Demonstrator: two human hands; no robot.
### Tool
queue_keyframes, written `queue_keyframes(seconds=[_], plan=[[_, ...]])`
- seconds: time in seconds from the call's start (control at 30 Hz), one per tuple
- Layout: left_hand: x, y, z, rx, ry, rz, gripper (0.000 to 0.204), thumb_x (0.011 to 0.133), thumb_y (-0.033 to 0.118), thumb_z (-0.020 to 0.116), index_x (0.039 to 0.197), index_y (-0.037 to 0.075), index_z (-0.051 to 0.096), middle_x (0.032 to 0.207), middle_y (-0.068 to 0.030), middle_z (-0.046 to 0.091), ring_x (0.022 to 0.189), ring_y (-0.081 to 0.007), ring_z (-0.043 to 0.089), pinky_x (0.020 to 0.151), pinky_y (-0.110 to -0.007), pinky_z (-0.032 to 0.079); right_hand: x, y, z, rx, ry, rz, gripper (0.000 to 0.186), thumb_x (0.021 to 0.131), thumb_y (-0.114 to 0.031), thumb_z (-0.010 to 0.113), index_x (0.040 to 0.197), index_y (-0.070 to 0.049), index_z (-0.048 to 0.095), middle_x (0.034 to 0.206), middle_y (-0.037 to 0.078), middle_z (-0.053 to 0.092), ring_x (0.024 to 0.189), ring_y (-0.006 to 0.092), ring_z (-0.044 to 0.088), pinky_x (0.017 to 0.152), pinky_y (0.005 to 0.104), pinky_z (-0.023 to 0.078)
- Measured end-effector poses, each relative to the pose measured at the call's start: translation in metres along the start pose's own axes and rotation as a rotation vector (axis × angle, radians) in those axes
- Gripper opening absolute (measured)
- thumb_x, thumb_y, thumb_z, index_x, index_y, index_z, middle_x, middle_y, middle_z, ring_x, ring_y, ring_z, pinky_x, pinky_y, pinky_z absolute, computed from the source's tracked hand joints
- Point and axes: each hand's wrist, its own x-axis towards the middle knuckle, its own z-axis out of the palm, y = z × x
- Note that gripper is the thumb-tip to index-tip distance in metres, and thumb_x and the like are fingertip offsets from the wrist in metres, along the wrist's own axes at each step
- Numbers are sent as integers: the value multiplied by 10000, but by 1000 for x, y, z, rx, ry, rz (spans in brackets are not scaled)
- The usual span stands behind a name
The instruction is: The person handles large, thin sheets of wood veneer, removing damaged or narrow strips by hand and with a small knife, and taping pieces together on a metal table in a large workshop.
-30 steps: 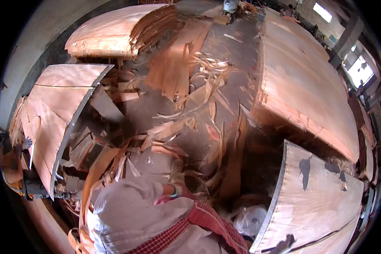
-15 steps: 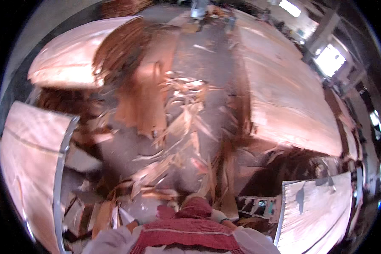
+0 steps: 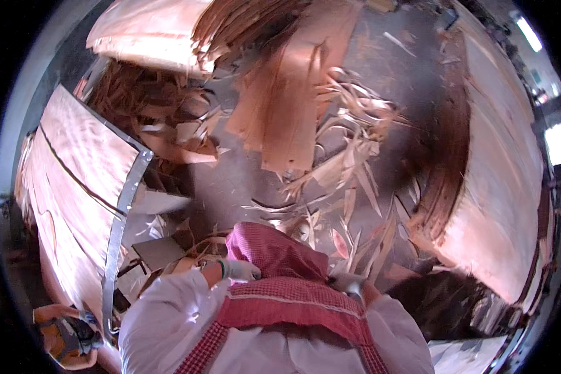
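Observation:
My left hand [image 3: 243,271], in a pale glove with a dark cuff, has its fingers curled at the red checked apron [image 3: 277,305] at my waist and appears to grip its cloth. My right hand [image 3: 346,282], also gloved, is at the apron's other side, its fingers mostly hidden. The apron's lower part bulges out between my hands. Beyond them, thin wood veneer strips and scraps [image 3: 349,131] lie scattered over the grey floor [image 3: 224,187].
Veneer stacks stand at upper left [image 3: 143,31] and along the right [image 3: 492,174]. A metal-edged board [image 3: 75,174] is at left. Long sheets [image 3: 287,100] lie in the middle aisle. Another person [image 3: 62,333] is at lower left. A pale board [image 3: 464,349] is at lower right.
My view has swung from the hall down toward my body. Both my hands now show at the apron's sides. The person at lower left appears lower in the picture than a second ago.

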Motion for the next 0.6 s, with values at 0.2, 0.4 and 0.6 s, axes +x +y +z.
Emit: queue_keyframes(seconds=[0.2,0.4,0.6], plan=[[92,-120,-191,-741,473,-159,237,881,209,525,982,27,637,965,-165,673,901,-308,645,745,-399,524,-14,18,-40,-31,-82,-116,351,876,-149,598,1217,-67,580,1011,114,690,811,216,659,741,332,551],[256,-254,-383,-372,917,-424,362,826,284,555,1085,51,653,1069,-225,652,1042,-391,606,883,-437,477,60,-64,-84,854,717,529,220,927,-184,605,1045,2,608,896,68,646,694,162,577,610,307,476],[396,-463,-414,-167,863,-558,350,840,285,507,1092,100,665,1190,-188,611,1077,-427,576,946,-459,458,164,-100,-113,596,769,452,228,884,-135,609,1096,-53,631,853,33,619,722,103,524,557,279,431]])
